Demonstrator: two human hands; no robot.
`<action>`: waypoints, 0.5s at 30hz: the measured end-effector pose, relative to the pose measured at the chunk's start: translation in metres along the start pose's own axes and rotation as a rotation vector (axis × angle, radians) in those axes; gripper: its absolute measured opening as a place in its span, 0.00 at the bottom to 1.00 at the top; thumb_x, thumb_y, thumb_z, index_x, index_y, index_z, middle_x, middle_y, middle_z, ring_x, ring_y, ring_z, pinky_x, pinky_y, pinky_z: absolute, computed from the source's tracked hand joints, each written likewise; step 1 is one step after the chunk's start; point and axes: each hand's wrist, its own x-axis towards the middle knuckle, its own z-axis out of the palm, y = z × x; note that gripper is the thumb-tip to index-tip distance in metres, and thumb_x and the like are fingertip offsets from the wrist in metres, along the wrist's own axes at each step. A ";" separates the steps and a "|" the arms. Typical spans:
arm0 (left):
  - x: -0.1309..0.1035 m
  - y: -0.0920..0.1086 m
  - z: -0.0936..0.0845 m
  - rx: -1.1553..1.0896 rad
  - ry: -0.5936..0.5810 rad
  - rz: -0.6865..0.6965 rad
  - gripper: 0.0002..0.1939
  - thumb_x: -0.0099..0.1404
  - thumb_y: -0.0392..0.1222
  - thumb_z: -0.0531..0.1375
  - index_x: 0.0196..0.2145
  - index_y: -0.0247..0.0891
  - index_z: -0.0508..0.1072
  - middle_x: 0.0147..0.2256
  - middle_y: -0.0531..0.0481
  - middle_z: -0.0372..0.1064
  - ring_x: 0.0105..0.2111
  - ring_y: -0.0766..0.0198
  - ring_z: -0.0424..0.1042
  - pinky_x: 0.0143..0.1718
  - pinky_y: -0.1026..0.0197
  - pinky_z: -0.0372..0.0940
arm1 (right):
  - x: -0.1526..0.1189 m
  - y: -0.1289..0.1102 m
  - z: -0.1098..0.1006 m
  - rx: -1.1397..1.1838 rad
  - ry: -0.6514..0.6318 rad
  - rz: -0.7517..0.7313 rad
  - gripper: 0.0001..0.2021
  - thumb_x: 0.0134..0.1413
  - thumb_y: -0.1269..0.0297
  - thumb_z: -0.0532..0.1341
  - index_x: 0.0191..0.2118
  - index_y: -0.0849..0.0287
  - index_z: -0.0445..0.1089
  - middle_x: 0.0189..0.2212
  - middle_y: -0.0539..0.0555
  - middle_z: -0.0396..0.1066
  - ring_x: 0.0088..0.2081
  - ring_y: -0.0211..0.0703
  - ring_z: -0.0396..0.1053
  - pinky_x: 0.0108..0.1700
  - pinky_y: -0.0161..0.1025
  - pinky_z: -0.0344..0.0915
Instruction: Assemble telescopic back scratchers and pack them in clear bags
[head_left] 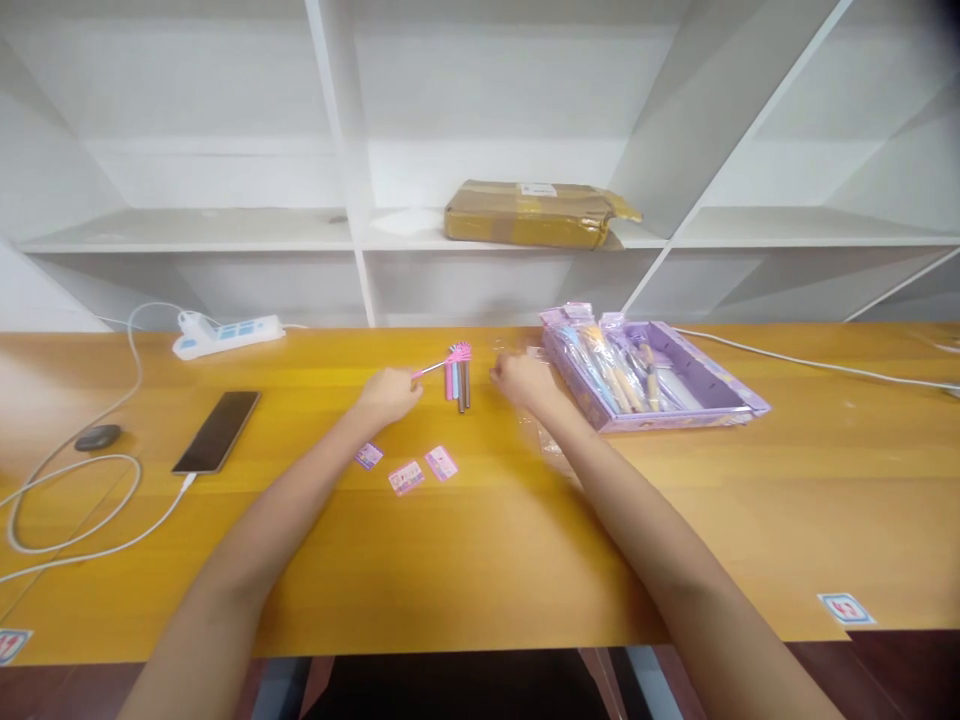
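Note:
My left hand (390, 394) is closed around the pink handle end of a slim tool with a silvery shaft (433, 368) and a pink fanned head. That head lies over the upper ends of several pens or sticks (456, 385), pink, blue and brown, side by side on the table. To their right, my right hand (519, 379) is closed above the table, near some clear plastic wrapping (553, 440); what it holds, if anything, is too small to tell. Nearer me lie three small printed cards (406, 477).
A purple box (682, 420) with wrapped items stands right of my right hand. At the left are a phone (217, 432) on a cable, a mouse (97, 437) and a power strip (229, 335). A taped carton (529, 215) sits on the shelf.

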 end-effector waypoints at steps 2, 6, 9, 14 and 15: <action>0.002 -0.001 0.005 -0.015 0.005 0.003 0.23 0.77 0.51 0.50 0.50 0.37 0.80 0.46 0.33 0.81 0.46 0.46 0.81 0.43 0.54 0.70 | 0.005 0.016 -0.003 -0.043 -0.015 0.078 0.18 0.73 0.60 0.55 0.54 0.66 0.76 0.52 0.74 0.78 0.55 0.62 0.78 0.54 0.48 0.70; 0.005 -0.003 0.012 -0.042 0.007 0.005 0.25 0.78 0.53 0.46 0.48 0.37 0.79 0.45 0.32 0.81 0.45 0.47 0.82 0.42 0.54 0.69 | 0.011 0.051 -0.014 -0.079 -0.078 0.204 0.17 0.68 0.63 0.60 0.55 0.66 0.78 0.50 0.75 0.79 0.53 0.65 0.79 0.53 0.52 0.71; 0.007 -0.005 0.016 -0.062 0.012 0.016 0.27 0.79 0.54 0.44 0.47 0.38 0.79 0.46 0.32 0.81 0.45 0.46 0.81 0.42 0.54 0.69 | 0.013 0.069 -0.018 -0.056 -0.132 0.224 0.13 0.60 0.60 0.67 0.45 0.62 0.82 0.42 0.71 0.81 0.46 0.63 0.80 0.47 0.51 0.73; 0.009 -0.006 0.020 -0.096 0.022 0.013 0.25 0.80 0.54 0.44 0.50 0.36 0.75 0.44 0.32 0.80 0.44 0.46 0.81 0.42 0.53 0.68 | 0.011 0.078 -0.010 0.029 -0.066 0.137 0.04 0.47 0.66 0.74 0.28 0.56 0.79 0.27 0.62 0.78 0.36 0.58 0.78 0.39 0.47 0.72; 0.008 -0.005 0.021 -0.107 0.025 0.012 0.24 0.80 0.54 0.44 0.52 0.36 0.73 0.45 0.32 0.80 0.44 0.47 0.81 0.42 0.53 0.68 | 0.009 0.078 -0.008 0.048 -0.022 0.114 0.04 0.45 0.67 0.74 0.27 0.56 0.78 0.25 0.61 0.77 0.35 0.57 0.77 0.38 0.46 0.72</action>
